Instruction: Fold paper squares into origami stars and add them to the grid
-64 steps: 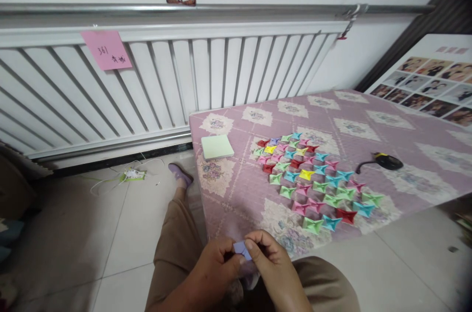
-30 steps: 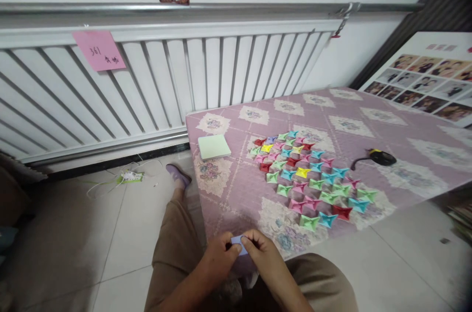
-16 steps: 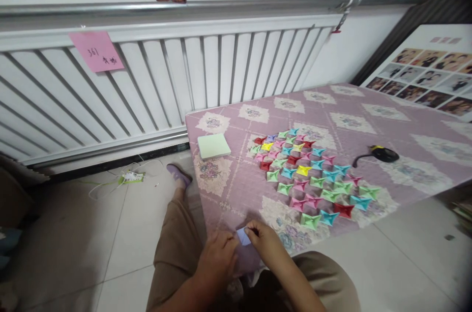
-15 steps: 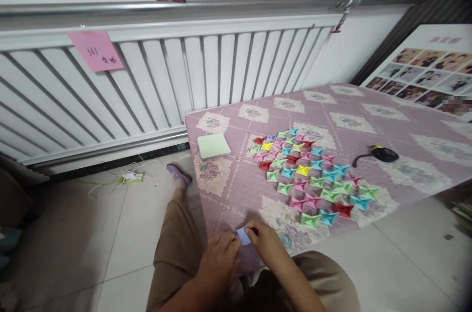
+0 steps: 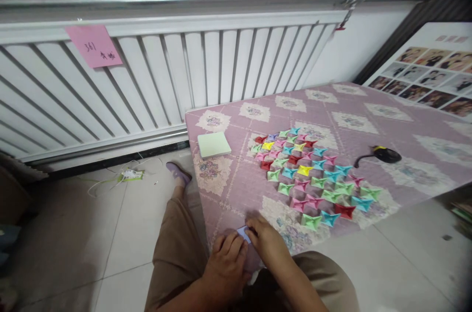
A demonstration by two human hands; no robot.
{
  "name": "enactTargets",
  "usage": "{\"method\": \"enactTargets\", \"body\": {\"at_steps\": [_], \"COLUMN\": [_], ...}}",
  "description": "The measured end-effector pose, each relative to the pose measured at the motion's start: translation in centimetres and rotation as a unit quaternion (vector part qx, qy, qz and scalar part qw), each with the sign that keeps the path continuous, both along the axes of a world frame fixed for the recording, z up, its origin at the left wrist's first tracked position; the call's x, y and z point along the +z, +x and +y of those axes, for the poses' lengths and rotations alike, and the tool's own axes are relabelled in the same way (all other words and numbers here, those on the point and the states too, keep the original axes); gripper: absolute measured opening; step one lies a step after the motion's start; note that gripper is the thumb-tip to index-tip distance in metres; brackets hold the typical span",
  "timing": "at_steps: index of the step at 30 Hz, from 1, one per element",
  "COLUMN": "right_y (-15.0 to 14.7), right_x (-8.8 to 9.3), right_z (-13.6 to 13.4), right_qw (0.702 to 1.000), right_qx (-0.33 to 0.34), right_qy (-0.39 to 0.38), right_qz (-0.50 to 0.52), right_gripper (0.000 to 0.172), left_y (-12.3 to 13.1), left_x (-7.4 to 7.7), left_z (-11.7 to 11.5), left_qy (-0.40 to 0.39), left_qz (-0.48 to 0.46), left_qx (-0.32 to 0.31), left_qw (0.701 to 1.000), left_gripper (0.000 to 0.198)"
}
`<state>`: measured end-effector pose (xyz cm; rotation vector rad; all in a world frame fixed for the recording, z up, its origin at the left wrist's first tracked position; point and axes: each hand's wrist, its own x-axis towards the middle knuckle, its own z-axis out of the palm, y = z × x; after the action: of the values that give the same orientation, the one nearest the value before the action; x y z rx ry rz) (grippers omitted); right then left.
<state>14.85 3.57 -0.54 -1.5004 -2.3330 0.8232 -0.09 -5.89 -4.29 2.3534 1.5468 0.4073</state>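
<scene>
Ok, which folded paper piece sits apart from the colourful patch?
The pale blue piece, touched by the left hand and right hand; all the others lie packed together in the patch.

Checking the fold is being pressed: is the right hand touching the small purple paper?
Touching. The head view shows the right hand with fingertips on the purple paper, no gap.

Small folded paper (image 5: 243,233), pale lavender-blue, right there!
It's down flat at the near edge of the pink tablecloth (image 5: 228,194), mostly covered, with just a small patch showing.
</scene>
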Motion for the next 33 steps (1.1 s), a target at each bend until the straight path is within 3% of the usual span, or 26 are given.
{"method": "enactTargets", "body": {"at_steps": [14,18,24,28,33], "right_y": [0.1,0.1,0.2,0.4,0.4], "right_x": [-0.8,-1.0,-0.9,-0.8,-1.0], "right_z": [-0.1,0.3,0.5,0.4,0.1], "right_qw": [1.0,1.0,0.999,0.999,0.999], "right_qx": [0.014,0.017,0.031,0.033,0.025], "right_qy": [0.017,0.01,0.008,0.013,0.021], "right_qz": [-0.006,-0.008,-0.006,-0.004,0.0], "right_gripper": [0.011,0.009,0.011,0.01,0.009], "left_y": [-0.5,-0.7,-1.2,-1.1,-1.4], "left_x": [-0.2,0.6,2.8,3.4,3.8], "left_z": [0.8,1.3,4.4,6.7,8.8], "left_qy": [0.006,-0.012,-0.119,-0.137,-0.163], "left_qz": [0.015,-0.004,-0.007,-0.005,0.008], "left_qx": [-0.039,-0.041,-0.005,0.036,-0.011], "left_qw": [0.999,0.999,0.993,0.99,0.987], "left_gripper": [0.064,0.065,0.02,0.016,0.011]}}
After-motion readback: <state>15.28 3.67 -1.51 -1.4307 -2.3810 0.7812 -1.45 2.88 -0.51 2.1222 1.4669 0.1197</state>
